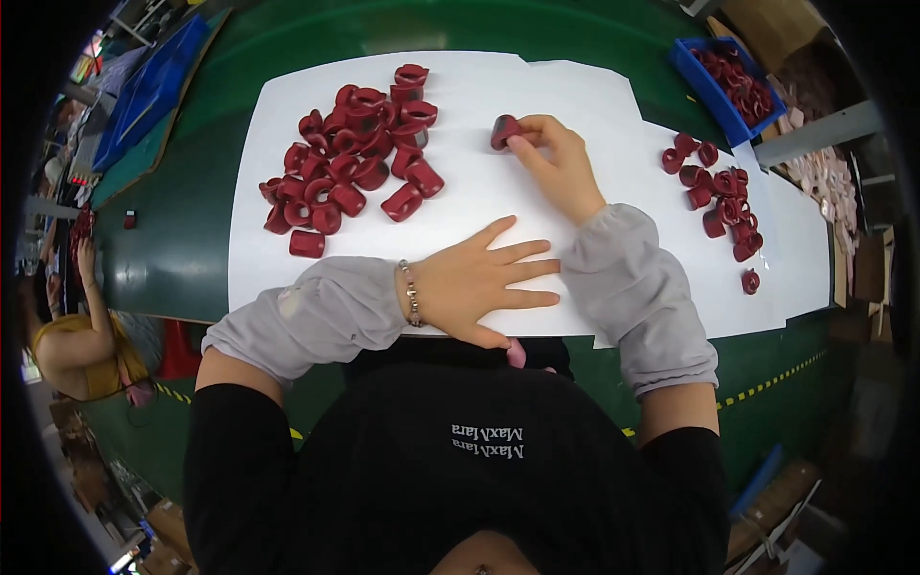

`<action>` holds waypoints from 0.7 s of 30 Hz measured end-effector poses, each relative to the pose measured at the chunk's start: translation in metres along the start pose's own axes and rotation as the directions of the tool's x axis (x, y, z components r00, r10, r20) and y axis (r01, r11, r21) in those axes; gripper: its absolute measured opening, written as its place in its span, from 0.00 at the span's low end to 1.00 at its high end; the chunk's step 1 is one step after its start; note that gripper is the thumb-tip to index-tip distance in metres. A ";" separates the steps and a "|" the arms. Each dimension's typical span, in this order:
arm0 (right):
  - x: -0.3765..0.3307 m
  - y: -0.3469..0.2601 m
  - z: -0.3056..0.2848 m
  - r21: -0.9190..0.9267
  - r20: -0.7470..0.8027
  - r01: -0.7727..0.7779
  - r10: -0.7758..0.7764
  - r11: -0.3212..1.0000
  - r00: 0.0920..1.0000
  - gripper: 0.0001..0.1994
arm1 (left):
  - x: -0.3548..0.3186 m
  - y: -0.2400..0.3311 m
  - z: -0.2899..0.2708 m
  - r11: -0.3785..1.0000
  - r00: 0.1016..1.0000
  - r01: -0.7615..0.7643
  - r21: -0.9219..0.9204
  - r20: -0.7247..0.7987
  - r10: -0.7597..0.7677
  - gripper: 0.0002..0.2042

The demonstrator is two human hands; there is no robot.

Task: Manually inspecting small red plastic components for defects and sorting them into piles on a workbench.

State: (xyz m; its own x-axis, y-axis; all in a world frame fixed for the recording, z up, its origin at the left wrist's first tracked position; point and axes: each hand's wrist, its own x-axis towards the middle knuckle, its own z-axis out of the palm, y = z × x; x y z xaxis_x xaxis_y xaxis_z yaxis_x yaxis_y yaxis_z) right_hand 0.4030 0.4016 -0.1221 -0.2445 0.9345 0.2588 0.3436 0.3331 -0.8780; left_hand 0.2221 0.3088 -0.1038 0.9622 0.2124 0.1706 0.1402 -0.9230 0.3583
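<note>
Between the thumb and fingers of my right hand [561, 168], a dark red band-like ring [502, 132] is pinched, with a dark patch on its face. My left hand [479, 285] lies palm down near the front edge of the white sheet [460, 206], fingers spread and nothing in them. Its thumb is close to a small pink thing [516, 354] at the table edge, whose kind I cannot make out. To the left of both hands is a heap of similar dark red rings [359, 125]. A smaller group of them [728, 206] lies to the right.
A blue bin [714, 91] full of red pieces stands at the far right of the green table [537, 24]. Another blue tray [153, 91] is at the far left. Pale pink pieces [829, 182] lie beyond the right edge. Another person [86, 345] sits at the left.
</note>
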 end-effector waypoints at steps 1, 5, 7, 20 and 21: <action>-0.001 0.002 0.000 -0.051 0.038 0.028 -0.026 0.998 0.999 0.12 | 0.000 0.000 0.002 1.000 1.000 0.004 0.000 -0.011 -0.004 0.33; -0.003 0.000 -0.001 0.011 0.018 0.001 -0.001 1.000 1.000 0.12 | 0.002 0.002 0.005 0.999 0.998 0.039 -0.010 -0.040 -0.040 0.32; 0.001 0.004 -0.003 -0.025 0.029 0.015 -0.014 1.000 0.999 0.12 | 0.005 0.000 0.005 0.998 0.998 0.053 -0.013 -0.027 -0.054 0.32; -0.101 -0.010 -0.083 -0.322 -0.444 0.143 -0.282 0.936 0.850 0.11 | 0.013 0.002 -0.010 0.996 0.996 0.091 -0.007 0.028 -0.090 0.29; -0.130 -0.005 -0.092 -0.396 -0.610 0.002 -0.265 0.918 0.747 0.14 | 0.009 0.004 -0.010 0.994 0.993 0.112 -0.016 0.044 -0.111 0.30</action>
State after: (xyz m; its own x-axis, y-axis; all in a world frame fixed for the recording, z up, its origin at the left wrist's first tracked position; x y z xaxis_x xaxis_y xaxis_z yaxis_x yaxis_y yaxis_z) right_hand 0.5168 0.2905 -0.1143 0.2794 0.6862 0.6717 0.6743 0.3578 -0.6460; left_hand 0.2289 0.3107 -0.0914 0.9500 0.2991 0.0894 0.2430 -0.8882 0.3900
